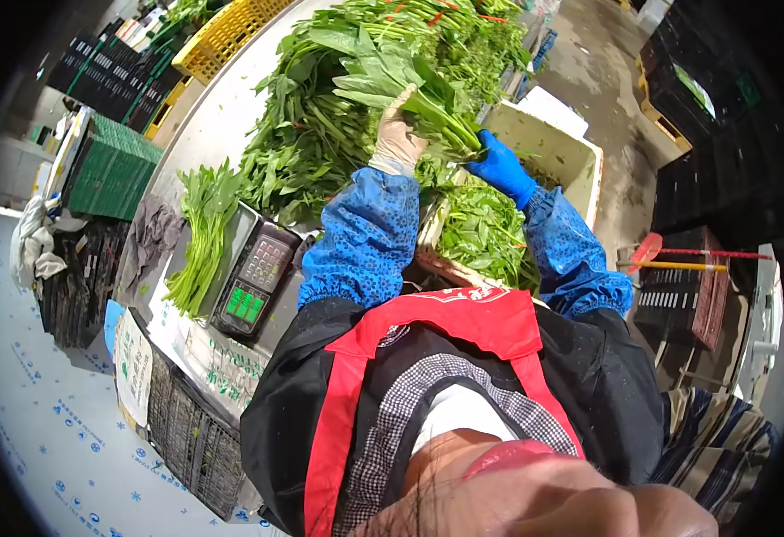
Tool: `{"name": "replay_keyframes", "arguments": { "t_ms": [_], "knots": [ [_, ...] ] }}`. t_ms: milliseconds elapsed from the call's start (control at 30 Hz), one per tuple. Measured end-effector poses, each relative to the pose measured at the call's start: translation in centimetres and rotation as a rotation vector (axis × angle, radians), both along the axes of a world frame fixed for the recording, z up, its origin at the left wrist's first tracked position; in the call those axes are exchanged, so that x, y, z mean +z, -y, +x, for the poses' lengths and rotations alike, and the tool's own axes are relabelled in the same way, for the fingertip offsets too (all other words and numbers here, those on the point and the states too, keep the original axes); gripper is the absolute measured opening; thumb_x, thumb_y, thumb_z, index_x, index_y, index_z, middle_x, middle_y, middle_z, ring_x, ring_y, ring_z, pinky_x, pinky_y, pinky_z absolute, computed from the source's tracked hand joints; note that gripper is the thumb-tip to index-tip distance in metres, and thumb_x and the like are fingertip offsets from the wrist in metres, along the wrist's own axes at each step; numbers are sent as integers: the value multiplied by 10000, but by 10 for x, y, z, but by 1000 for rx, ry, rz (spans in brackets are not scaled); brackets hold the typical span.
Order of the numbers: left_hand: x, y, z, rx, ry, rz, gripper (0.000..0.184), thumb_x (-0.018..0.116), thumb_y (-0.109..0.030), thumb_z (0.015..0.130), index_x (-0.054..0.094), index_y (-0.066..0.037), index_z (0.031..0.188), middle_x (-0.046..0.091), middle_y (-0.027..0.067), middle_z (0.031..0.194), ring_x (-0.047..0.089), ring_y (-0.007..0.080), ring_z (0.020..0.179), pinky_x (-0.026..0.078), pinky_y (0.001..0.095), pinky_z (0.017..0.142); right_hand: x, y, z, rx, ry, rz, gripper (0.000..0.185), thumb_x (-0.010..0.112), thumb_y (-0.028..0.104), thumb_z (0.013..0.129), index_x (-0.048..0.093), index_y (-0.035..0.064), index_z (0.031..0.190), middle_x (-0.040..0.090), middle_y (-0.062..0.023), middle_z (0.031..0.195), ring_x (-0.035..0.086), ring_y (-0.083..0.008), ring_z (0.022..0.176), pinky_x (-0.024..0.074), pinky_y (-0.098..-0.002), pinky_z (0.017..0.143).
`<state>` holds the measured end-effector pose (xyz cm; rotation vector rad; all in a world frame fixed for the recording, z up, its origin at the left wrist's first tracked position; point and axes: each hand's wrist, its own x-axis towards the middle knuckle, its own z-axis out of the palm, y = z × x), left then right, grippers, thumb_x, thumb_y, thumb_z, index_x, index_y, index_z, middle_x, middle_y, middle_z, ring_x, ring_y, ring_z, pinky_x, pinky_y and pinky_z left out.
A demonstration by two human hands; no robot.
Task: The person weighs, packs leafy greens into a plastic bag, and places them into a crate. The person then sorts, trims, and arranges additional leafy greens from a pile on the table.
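Observation:
A bunch of leafy greens (437,109) is held between both hands, its leaves pointing up and left and its stem ends toward the right. My left hand (398,140), in a pale glove, is closed around the middle of the bunch, one finger lying over the stems. In a blue glove, my right hand (503,168) grips the stem ends. Beneath and behind lies a large heap of greens (307,107), some tied with red bands. Below my hands, a white box (429,234) contains more greens.
A scale (256,279) with a lit green display stands to the left, and a bunch of greens (202,234) lies beside it. A foam box (580,170) is at the right. Green crates (113,167) and a yellow crate (222,40) stand beyond the white table (197,134).

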<state>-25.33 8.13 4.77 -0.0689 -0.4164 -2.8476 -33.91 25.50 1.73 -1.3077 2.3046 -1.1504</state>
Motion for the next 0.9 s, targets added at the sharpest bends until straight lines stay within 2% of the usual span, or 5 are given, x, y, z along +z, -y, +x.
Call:
{"name": "replay_keyframes", "arguments": {
  "t_ms": [100, 533, 633, 767, 900],
  "knots": [
    [7, -21, -1, 89, 234, -136, 215, 497, -219, 822, 558, -85, 978, 590, 74, 957, 555, 237, 894, 445, 394, 801, 10, 10, 20, 48, 166, -566, 483, 656, 148, 706, 460, 16, 1127, 576, -100, 992, 564, -172, 867, 445, -304, 757],
    [-2, -29, 4, -1, 136, -92, 262, 443, -205, 833, 559, -10, 963, 594, 118, 944, 554, 237, 898, 417, 389, 844, -9, -11, -2, -156, 611, -608, 234, 540, 155, 817, 540, 11, 1002, 570, -38, 894, 526, -103, 768, 417, -231, 699],
    [9, -24, 5, 102, 127, -129, 273, 424, -204, 838, 560, 0, 958, 595, 118, 943, 550, 241, 906, 412, 390, 852, -7, -36, -10, 51, 863, -553, 177, 515, 159, 831, 557, 18, 929, 564, -22, 839, 525, -109, 765, 422, -246, 684],
    [22, -18, 10, 191, 105, -31, 284, 407, -200, 841, 566, 5, 956, 599, 121, 931, 551, 250, 899, 413, 392, 849, -49, -67, -35, -47, 722, -105, 326, 601, 250, 778, 550, 24, 1008, 573, -65, 888, 543, -169, 820, 416, -273, 762],
    [24, -22, 13, 185, 117, -52, 289, 422, -197, 839, 564, 21, 966, 596, 127, 940, 548, 258, 901, 410, 393, 852, -54, -79, -26, -93, 95, 84, 455, 620, 304, 753, 506, 25, 1094, 537, -134, 1045, 522, -223, 950, 383, -311, 863]
  ]
}}
